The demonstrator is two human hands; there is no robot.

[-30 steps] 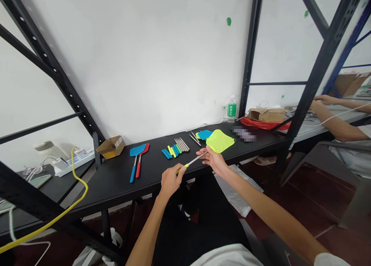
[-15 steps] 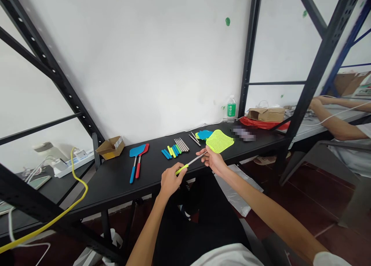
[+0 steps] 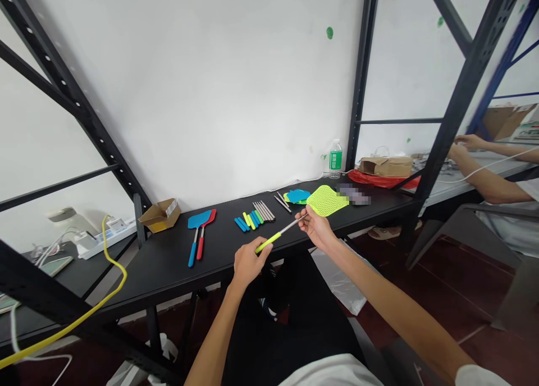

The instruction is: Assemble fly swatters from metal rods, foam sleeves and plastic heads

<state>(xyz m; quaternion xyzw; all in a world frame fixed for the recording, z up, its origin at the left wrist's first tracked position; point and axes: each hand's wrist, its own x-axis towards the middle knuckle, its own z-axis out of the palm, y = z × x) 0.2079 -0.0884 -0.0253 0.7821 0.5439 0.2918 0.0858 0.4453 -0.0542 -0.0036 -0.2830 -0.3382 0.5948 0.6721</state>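
Yellow-green swatter (image 3: 327,201), at the centre-right of the frame, is held slantwise over the near edge of the black counter (image 3: 168,262). The fingers of the left hand (image 3: 249,261) are wrapped around its handle; the fingers of the right hand (image 3: 315,226) pinch the metal shaft just below the perforated head and hide the joint.

Adjacent items: loose flat heads (image 3: 298,196), blue uppermost, lie just left of the held head; a pixelated item (image 3: 353,194) lies close to its right edge. Left of the hands, at mid-frame, are a row of coloured grips (image 3: 249,220) and a group of metal rods (image 3: 264,211), with a few more rods (image 3: 282,202) set apart. A blue swatter (image 3: 199,220) and a red swatter (image 3: 207,220) lie side by side at centre left, the blue head overlapping the red.

Perimeter: open carton (image 3: 160,215) at left; bottle (image 3: 335,159) upright against the wall; brown box (image 3: 387,166) on red plastic (image 3: 385,179) at right. A dark rack post (image 3: 458,94) crosses the right side, partly blocking the view of a co-worker's station. Yellow cable (image 3: 122,274) loops through the lower left.
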